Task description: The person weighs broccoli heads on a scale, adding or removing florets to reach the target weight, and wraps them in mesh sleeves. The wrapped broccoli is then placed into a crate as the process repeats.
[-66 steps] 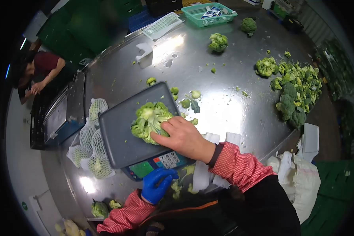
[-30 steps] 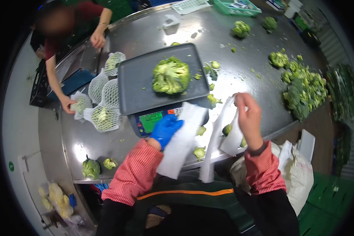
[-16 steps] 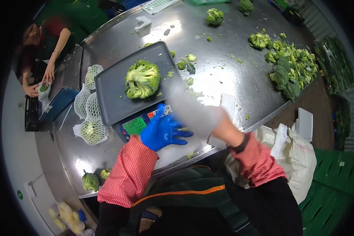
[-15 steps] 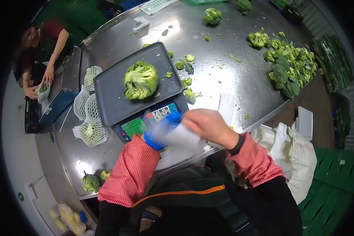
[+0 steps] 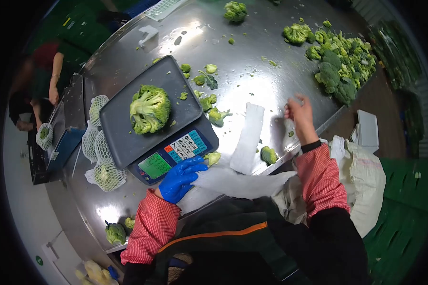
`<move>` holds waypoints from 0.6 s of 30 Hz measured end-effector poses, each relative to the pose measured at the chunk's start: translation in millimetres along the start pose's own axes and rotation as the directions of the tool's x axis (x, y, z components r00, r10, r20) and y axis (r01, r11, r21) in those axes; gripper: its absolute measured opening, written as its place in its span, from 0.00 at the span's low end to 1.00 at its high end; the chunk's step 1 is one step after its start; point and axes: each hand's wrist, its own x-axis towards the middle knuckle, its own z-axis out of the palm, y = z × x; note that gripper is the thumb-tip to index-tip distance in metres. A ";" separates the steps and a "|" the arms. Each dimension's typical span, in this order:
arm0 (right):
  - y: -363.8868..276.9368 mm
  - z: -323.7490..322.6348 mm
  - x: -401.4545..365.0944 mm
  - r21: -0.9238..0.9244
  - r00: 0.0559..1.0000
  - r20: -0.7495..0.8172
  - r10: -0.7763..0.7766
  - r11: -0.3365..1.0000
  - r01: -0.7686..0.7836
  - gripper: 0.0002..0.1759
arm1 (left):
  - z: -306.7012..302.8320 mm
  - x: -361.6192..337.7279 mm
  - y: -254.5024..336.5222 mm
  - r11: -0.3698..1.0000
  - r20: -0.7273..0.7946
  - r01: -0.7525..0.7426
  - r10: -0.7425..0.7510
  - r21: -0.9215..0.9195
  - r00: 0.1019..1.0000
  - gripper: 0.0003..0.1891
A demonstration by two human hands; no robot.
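My left hand, in a blue glove, is closed on one end of a white net sleeve at the front of the scale. The sleeve stretches flat to the right along the table's front edge. My bare right hand is raised over the right side of the table, fingers loosely curled and apart, with nothing visible in them. A broccoli head lies stem side up on the dark pan of the scale. Another flat white net sleeve lies between my hands, near a broccoli floret.
Netted broccoli heads lie left of the scale. A broccoli pile covers the table's far right. Florets and scraps are scattered behind the scale. A white sack stands at right. At far left, a co-worker's arm reaches toward a crate.
My right hand has left the left one and moved up and right. The sleeve, bunched and blurred between my hands before, now stretches out flat. The view has shifted slightly.
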 end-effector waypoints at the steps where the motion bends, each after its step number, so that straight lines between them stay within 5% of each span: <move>1: -0.2 -8.9 -0.7 -0.258 0.994 0.036 -0.107 0.960 0.113 0.17 | -8.1 -0.5 -5.5 0.993 0.016 -0.036 0.035 0.117 0.999 0.29; 3: 0.8 -21.8 -5.8 -0.684 0.946 0.191 -0.261 0.656 0.319 0.15 | -22.1 -0.8 -6.0 0.990 0.070 -0.057 0.049 0.131 0.996 0.29; 4: 0.5 -19.5 -26.2 -0.828 0.961 0.261 -0.093 0.490 0.273 0.17 | -27.1 -0.8 -2.3 0.999 0.105 -0.035 0.032 0.032 0.994 0.28; 5: 10.0 -23.1 -44.6 -0.775 0.906 0.412 -0.093 0.488 0.402 0.16 | -31.3 -0.9 1.0 0.998 0.139 -0.013 0.022 -0.067 0.990 0.28; 6: -1.0 -13.6 -68.0 -0.785 0.906 0.423 0.000 0.500 0.367 0.15 | -37.1 0.6 1.3 0.999 0.150 -0.043 0.040 0.013 0.988 0.27; 8: -4.5 5.3 -92.7 -0.705 0.860 0.456 -0.230 0.496 0.507 0.11 | -52.3 5.7 -7.2 0.979 0.160 -0.116 0.088 0.171 0.983 0.26; 10: -3.3 34.2 -99.3 -0.630 0.779 0.509 -0.365 0.459 0.627 0.11 | -48.3 7.4 -18.5 0.983 0.175 -0.145 0.124 0.110 0.977 0.24; 12: -6.8 67.7 -96.7 -0.534 0.612 0.658 -0.438 0.302 0.790 0.19 | -37.3 11.0 -19.9 0.985 0.205 -0.127 0.100 0.120 0.974 0.24; 16: 10.7 132.8 -77.2 -0.444 0.474 0.726 -0.499 0.186 0.876 0.15 | -14.9 16.6 -15.5 0.968 0.332 -0.167 0.097 0.188 0.938 0.25; 18: 22.9 145.1 -64.2 -0.455 0.478 0.753 -0.451 0.167 0.875 0.16 | -9.6 10.7 -16.1 0.965 0.288 -0.127 0.057 0.231 0.956 0.25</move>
